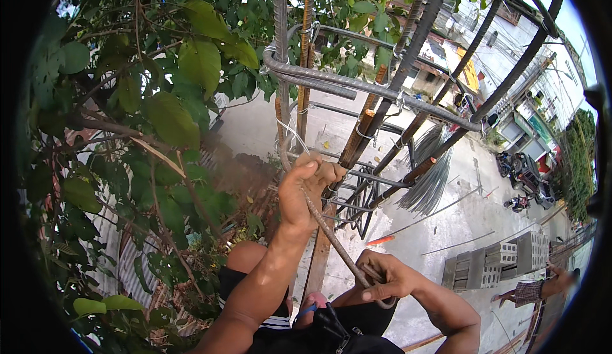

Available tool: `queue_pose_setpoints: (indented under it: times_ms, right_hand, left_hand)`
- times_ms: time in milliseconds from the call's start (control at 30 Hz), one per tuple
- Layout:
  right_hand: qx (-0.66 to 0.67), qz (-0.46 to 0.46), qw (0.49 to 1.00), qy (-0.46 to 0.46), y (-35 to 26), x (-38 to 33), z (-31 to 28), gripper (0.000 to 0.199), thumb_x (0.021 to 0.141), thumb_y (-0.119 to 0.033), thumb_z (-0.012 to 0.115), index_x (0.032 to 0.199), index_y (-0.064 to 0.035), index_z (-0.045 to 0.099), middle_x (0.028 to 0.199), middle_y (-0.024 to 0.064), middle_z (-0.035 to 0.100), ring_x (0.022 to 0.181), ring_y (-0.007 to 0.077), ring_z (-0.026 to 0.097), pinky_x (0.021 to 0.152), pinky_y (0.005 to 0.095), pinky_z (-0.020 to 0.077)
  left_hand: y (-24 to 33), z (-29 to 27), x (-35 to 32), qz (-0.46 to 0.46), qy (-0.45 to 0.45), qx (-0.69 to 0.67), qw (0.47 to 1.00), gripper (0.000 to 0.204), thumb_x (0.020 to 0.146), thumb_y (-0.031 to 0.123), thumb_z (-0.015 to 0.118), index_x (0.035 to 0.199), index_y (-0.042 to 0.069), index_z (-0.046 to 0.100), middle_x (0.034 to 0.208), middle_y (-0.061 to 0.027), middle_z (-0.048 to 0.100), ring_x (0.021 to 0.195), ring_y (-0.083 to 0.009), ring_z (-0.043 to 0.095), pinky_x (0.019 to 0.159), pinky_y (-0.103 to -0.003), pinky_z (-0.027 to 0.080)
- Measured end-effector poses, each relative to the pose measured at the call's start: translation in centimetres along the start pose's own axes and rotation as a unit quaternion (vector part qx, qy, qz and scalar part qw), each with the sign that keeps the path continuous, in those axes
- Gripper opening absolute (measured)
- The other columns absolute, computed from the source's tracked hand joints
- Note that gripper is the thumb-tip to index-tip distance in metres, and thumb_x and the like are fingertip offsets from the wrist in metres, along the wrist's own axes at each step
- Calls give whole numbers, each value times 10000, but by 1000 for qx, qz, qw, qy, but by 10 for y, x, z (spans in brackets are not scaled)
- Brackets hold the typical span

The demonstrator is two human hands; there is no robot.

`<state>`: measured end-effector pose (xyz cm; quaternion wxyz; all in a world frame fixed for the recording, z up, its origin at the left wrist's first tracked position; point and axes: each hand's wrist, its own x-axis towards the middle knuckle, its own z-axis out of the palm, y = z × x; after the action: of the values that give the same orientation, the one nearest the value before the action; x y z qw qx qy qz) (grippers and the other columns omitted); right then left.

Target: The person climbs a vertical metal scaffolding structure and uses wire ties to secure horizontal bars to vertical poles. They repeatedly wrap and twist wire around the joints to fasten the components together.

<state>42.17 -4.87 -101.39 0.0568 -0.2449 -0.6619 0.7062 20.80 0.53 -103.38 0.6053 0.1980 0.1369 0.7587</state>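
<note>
A thin ribbed steel rod [336, 243] slants between my hands, beside a rebar column cage. My left hand [305, 185] is closed around its upper part, close against the cage's near uprights. A pale tie wire [293, 133] runs from an upright down to the left thumb; whether the fingers pinch it is hidden. Lower and to the right, my right hand [386, 275] grips the rod's lower end, which curves into a hook below the fingers. Above my hands, a thick bent stirrup [373, 86] wraps the upright rebars [426, 29], with wire ties at several crossings.
Leafy branches [172, 115] crowd the left side, one of them broken. A wooden board [319, 258] stands below my hands. Far beneath lie a bundle of steel wires [428, 169], stacked hollow blocks [494, 261] and loose rods. Another person [532, 290] is at lower right; parked vehicles [526, 175] stand beyond.
</note>
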Motion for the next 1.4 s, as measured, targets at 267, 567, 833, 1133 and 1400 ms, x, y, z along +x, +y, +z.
queue_pose_setpoints:
  times_ms: [267, 567, 833, 1133, 1400]
  right_hand:
    - [540, 16, 831, -133, 69, 35, 33, 384, 859, -110, 566, 1165, 46, 394, 778, 157, 536, 493, 148, 490, 430, 252, 404]
    - [-117, 22, 924, 363, 71, 32, 48, 295, 847, -64, 602, 1092, 49, 482, 852, 148, 643, 712, 207, 631, 660, 319, 499]
    - [-215, 50, 872, 437, 54, 27, 47, 346, 782, -57, 612, 1105, 27, 518, 815, 165, 639, 745, 255, 650, 695, 329, 497]
    - [-280, 18, 811, 513, 46, 9, 30, 409, 718, -85, 663, 1097, 7, 538, 769, 136, 633, 639, 236, 630, 622, 335, 502]
    - [133, -22, 948, 290, 69, 9, -11, 537, 718, -115, 737, 1157, 58, 480, 726, 120, 588, 556, 201, 556, 517, 296, 441]
  left_hand:
    - [0, -39, 6, -48, -169, -172, 969, 238, 886, 323, 566, 877, 87, 539, 627, 11, 476, 667, -167, 510, 706, -326, 426]
    - [-25, -69, 36, -54, -233, -105, 965, 589, 832, 597, 518, 1081, 65, 564, 920, -123, 657, 916, -290, 625, 815, -404, 483]
    - [-2, -46, 36, -160, -61, 46, 984, 824, 813, 739, 348, 1183, 16, 487, 1051, -209, 623, 892, -327, 634, 806, -430, 484]
    - [10, -22, 34, -144, -28, 50, 988, 713, 851, 611, 418, 1215, -2, 455, 1124, -180, 560, 959, -306, 593, 840, -459, 470]
    - [16, -16, 38, -119, -94, 79, 985, 517, 881, 391, 450, 1212, -6, 434, 1095, -165, 561, 944, -268, 594, 818, -384, 468]
